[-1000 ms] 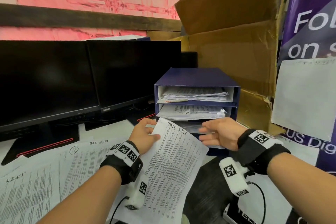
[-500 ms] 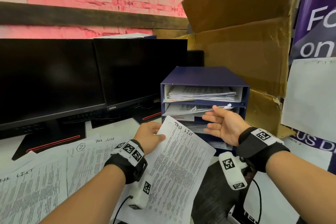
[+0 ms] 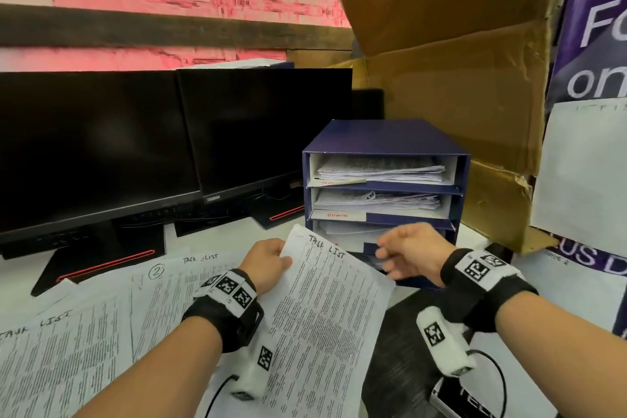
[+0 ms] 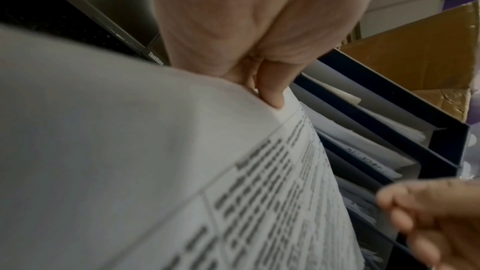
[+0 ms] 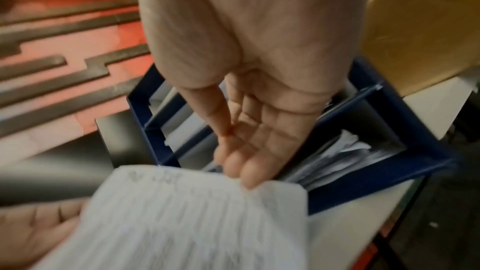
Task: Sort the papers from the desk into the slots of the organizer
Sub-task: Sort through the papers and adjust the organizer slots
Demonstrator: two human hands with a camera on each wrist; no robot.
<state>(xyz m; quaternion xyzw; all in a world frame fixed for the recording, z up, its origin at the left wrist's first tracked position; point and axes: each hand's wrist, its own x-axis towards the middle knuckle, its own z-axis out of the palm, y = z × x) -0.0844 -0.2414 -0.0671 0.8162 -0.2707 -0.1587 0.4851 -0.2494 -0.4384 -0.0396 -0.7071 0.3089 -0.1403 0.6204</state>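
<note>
My left hand (image 3: 268, 263) pinches the top left corner of a printed sheet headed "TASK LIST" (image 3: 325, 326), held tilted above the desk; its thumb (image 4: 271, 91) presses on that sheet (image 4: 182, 171). The blue organizer (image 3: 383, 146) stands just beyond, with paper stacks in its upper slots (image 3: 380, 171) and a slot label reading "ADMIN" (image 3: 337, 215). My right hand (image 3: 407, 253) hovers in front of the lowest slot, fingers relaxed and empty, fingertips (image 5: 249, 176) at the sheet's top edge (image 5: 197, 213). More task-list papers (image 3: 84, 326) lie on the desk at the left.
Two dark monitors (image 3: 169, 142) stand at the back left. A large open cardboard box (image 3: 458, 78) rises behind the organizer. A purple banner with a white sheet (image 3: 583, 166) hangs at the right. A dark object with white lettering (image 3: 468, 404) and a cable lie near the front.
My right hand rose to the middle slot, then came back down to the lowest slot, near the sheet's top edge. The left hand kept hold of the sheet.
</note>
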